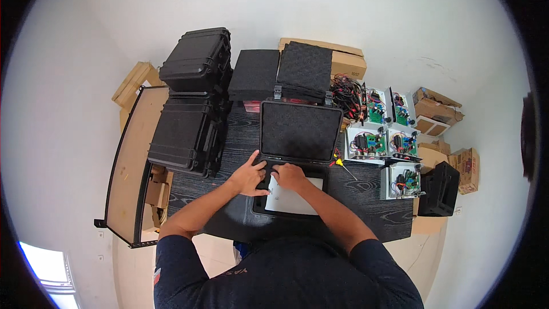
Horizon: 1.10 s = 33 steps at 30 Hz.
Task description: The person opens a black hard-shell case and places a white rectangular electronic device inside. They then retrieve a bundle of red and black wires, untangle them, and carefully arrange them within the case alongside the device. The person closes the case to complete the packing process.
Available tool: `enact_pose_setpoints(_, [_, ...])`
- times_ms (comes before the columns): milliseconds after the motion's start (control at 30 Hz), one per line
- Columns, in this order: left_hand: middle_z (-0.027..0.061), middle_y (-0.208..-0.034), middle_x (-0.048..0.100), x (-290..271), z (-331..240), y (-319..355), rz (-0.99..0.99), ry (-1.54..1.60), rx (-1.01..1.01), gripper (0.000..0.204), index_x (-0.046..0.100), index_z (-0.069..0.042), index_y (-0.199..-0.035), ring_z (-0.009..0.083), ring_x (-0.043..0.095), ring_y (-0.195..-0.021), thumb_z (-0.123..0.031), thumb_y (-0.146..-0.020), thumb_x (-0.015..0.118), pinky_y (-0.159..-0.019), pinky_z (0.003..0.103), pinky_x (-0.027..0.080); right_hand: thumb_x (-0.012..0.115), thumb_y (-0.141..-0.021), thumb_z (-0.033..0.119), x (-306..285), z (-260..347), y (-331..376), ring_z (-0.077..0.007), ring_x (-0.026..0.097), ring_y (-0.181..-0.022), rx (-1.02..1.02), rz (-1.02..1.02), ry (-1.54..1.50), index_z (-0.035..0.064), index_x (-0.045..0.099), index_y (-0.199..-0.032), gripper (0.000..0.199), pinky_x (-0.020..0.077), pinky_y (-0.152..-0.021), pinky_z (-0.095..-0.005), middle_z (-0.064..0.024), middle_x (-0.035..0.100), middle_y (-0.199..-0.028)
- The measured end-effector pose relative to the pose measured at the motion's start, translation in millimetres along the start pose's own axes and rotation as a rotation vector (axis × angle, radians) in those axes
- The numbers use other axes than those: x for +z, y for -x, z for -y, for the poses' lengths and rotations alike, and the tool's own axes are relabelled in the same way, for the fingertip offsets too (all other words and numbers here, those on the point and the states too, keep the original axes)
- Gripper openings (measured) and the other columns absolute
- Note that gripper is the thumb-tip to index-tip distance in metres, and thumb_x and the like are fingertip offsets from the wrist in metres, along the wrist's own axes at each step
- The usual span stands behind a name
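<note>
An open black hard case (255, 209) lies in front of me, its foam-lined lid (300, 131) tipped back. A flat silver-white panel or box (291, 199) sits in the foam of its lower half. My left hand (250, 177) rests on the left side of the case, fingers spread, thumb at the panel's left edge. Beside it, my right hand (290, 176) reaches into the case near its upper left corner. Its fingers are curled down toward the foam, and what they hold, if anything, is hidden. The right forearm crosses above the panel's right part.
Closed black cases (186, 131) stand stacked at the left. Foam sheets (307, 66) are piled behind the lid. A bundle of cables (347, 97) and several open units with green circuit boards (369, 142) stand at right. A yellow-handled screwdriver (339, 162) lies on the dark table (229, 217).
</note>
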<state>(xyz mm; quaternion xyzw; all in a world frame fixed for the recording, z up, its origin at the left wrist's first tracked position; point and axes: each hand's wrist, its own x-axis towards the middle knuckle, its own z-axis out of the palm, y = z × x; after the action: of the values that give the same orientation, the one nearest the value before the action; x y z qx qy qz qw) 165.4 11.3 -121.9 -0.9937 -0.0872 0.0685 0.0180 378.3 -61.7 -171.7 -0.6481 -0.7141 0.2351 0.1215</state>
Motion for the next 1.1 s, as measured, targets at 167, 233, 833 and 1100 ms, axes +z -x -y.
enact_pose_setpoints(167, [0.0080, -0.114, 0.074, 12.0, -5.9, 1.7, -0.064, 0.023, -0.067, 0.088, 0.080, 0.002, -0.106, 0.0277, 0.050, -0.136, -0.076, -0.096, 0.040, -0.128, 0.067, 0.006, 0.058, -0.100, 0.028, 6.6, -8.1, -0.6, -0.0420, 0.074, -0.093, 0.023, -0.065, -0.073, 0.0132, 0.074, -0.124, 0.033, 0.0600, -0.085, -0.0540, -0.0229, 0.076, -0.101])
enact_pose_setpoints(233, [0.0079, -0.113, 0.074, 15.6, -9.6, -0.3, -0.097, 0.003, -0.104, 0.089, 0.080, 0.002, -0.105, 0.0274, 0.051, -0.135, -0.076, -0.096, 0.040, -0.128, 0.067, 0.006, 0.058, -0.100, 0.028, 3.7, -5.9, 0.1, -0.0421, 0.074, -0.093, 0.036, -0.058, -0.081, 0.0131, 0.074, -0.124, 0.033, 0.0599, -0.085, -0.0544, -0.0230, 0.076, -0.099])
enact_pose_setpoints(833, [0.0045, -0.094, 0.074, 19.8, -12.0, -5.9, -0.032, 0.033, -0.095, 0.096, 0.081, 0.004, -0.087, 0.0232, 0.052, -0.113, -0.081, -0.095, 0.036, -0.125, 0.057, 0.021, 0.063, -0.099, 0.041, -12.1, 5.0, -5.0, -0.0368, 0.070, -0.116, 0.117, 0.109, -0.038, 0.0115, 0.071, -0.135, 0.047, 0.0552, -0.101, -0.0500, -0.0218, 0.073, -0.120])
enact_pose_setpoints(1100, [0.0025, -0.100, 0.075, 5.7, -15.4, -10.1, 0.026, 0.010, -0.121, 0.081, 0.083, -0.003, -0.088, 0.0213, 0.053, -0.114, -0.075, -0.095, 0.046, -0.119, 0.060, 0.027, 0.066, -0.098, 0.040, 1.6, -3.5, 0.4, -0.0386, 0.074, -0.099, 0.030, -0.043, -0.035, 0.0151, 0.074, -0.126, 0.038, 0.0594, -0.089, -0.0515, -0.0200, 0.077, -0.103])
